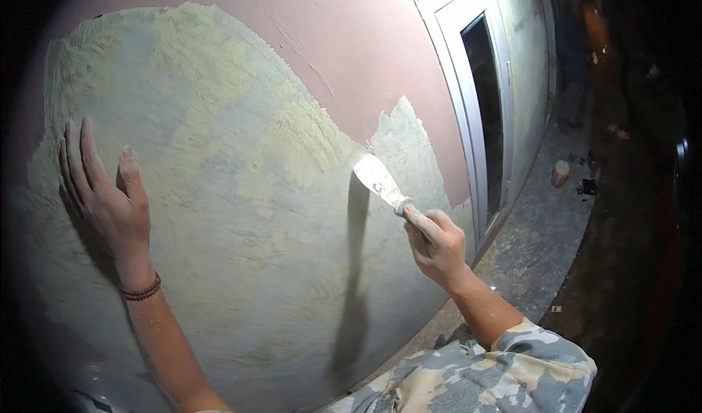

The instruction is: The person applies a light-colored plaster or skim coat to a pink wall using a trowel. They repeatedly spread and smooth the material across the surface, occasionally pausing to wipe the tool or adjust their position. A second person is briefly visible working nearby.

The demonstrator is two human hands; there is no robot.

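Scraper (377, 179) at a pink and grey-green wall (241, 193).
Head view: the scraper is near centre, its handle (404, 207) clamped in the grip of the right hand (441, 246) at 4 o'clock; at 9 o'clock the left hand (115, 204) spreads its fingers (91, 157) apart over the wall. A white frame (455, 84) stands at 2 o'clock.

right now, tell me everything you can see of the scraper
The scraper has a broad, rounded blade, bright and whitish with darker smears, narrowing toward a greyish handle mostly hidden in the right hand. It points up and left, its tip just below the pink layer, over the greenish-grey wall area. Whether the tip touches the wall is unclear.
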